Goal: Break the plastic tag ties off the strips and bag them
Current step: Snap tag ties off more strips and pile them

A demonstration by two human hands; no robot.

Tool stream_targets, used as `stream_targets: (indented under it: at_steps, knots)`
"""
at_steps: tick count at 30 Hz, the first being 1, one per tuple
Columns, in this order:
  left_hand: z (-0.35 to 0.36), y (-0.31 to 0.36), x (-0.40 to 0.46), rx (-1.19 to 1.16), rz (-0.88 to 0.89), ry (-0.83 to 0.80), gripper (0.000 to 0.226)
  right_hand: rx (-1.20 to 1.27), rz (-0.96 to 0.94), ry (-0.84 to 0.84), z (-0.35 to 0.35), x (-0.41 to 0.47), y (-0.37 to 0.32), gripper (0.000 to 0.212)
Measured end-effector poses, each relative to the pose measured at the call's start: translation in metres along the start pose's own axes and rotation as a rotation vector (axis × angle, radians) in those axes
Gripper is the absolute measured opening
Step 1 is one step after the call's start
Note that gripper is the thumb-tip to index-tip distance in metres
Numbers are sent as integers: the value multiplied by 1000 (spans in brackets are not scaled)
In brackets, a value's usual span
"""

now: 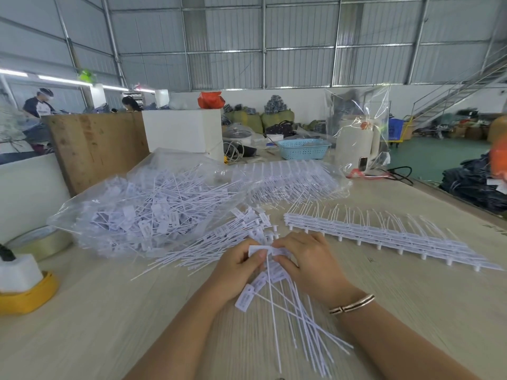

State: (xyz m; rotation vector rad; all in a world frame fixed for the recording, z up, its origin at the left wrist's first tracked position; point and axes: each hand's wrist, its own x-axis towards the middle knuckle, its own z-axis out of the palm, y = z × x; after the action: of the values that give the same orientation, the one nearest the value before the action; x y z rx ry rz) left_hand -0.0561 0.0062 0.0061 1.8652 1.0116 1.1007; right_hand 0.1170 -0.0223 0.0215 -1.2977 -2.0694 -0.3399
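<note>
**Inspector:** State of the hands at the time of observation?

**Assistant:** Both were closed on work. The left hand (241, 266) pinched a white strip piece (275, 252) between thumb and curled fingers; the right hand (307, 259) pinched the same piece from the opposite side, fingertips nearly meeting the left's. A fan of tag ties (290, 305) hung below the fingers, tails trailing toward the wrists across the table (109, 325).

**Inspector:** Handling character of the ties?

**Assistant:** Judged very light. The tails looked thin and whippy, bending under their own length; the flat label heads appeared stiffer. The plastic looked smooth, so a loose pinch on a tail would likely slip. I judged the joint between head and strip to be the weak point, meant to snap with a twist.

**Inspector:** Recommended grip?

**Assistant:** On the label head, close against the strip, not on the tail.

**Inspector:** Location of stock?

**Assistant:** Unbroken strips (384, 234) lay just beyond and outboard of the right fingers. Loose ties (219, 245) lay heaped just beyond the left fingers. Further beyond them sat the clear bag (142, 204), open-mouthed and already holding many ties. A second bag of strips (296, 179) lay beyond both hands.

**Inspector:** Risks?

**Assistant:** Tangling of tails, in my judgement; breakage seemed unlikely.
</note>
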Motion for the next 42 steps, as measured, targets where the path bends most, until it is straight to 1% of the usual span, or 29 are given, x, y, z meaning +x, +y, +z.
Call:
stream_targets:
  at_steps: [4,8,13,16,18,20,22,25,27,28,29,31,32,33,35,37,39,40,42]
  knots:
    - [0,2,-1,-16,3,4,16,-27,-9,-32,-1,0,0,21]
    - [0,2,-3,-12,-2,-26,15,-4,8,-65,-1,1,0,32]
    - [0,3,-2,-60,-23,-22,13,76,40,-56,-2,2,1,17]
    - [0,3,-2,-42,-13,-29,14,281,126,-98,1,1,-1,15]
    - [0,4,-2,-44,-3,-30,15,461,245,-94,1,2,-4,20]
    - [-3,5,-3,-87,1,-14,18,653,429,-12,-2,3,2,27]
    - [-6,5,-3,-166,-15,34,21,744,531,64,-7,2,14,24]
    - [-8,5,-2,-212,-31,88,25,577,487,49,-10,-3,24,14]
    - [-7,6,-1,-184,-27,92,25,482,394,40,-7,-3,20,18]
    - [-6,6,-1,-168,-31,98,24,446,330,17,-5,-2,15,17]
    - [-5,5,0,-143,-46,114,22,396,259,-25,-1,-1,11,14]
    - [-3,3,1,-60,-86,155,19,250,138,-132,7,1,6,21]
    - [-2,1,1,27,-102,167,20,208,111,-176,10,1,6,25]
    - [-1,0,1,155,-98,165,25,200,103,-197,11,0,7,27]
    - [1,-4,-1,432,-66,155,43,259,113,-169,11,-1,12,25]
    - [1,-2,-3,627,-84,158,49,370,167,-86,7,-2,15,19]
    - [-2,2,-5,703,-115,168,44,460,264,22,1,-1,19,17]
    - [-3,5,-6,709,-127,192,42,456,308,53,-3,-1,20,15]
    - [-6,14,-7,716,-118,273,37,375,375,41,-11,1,22,14]
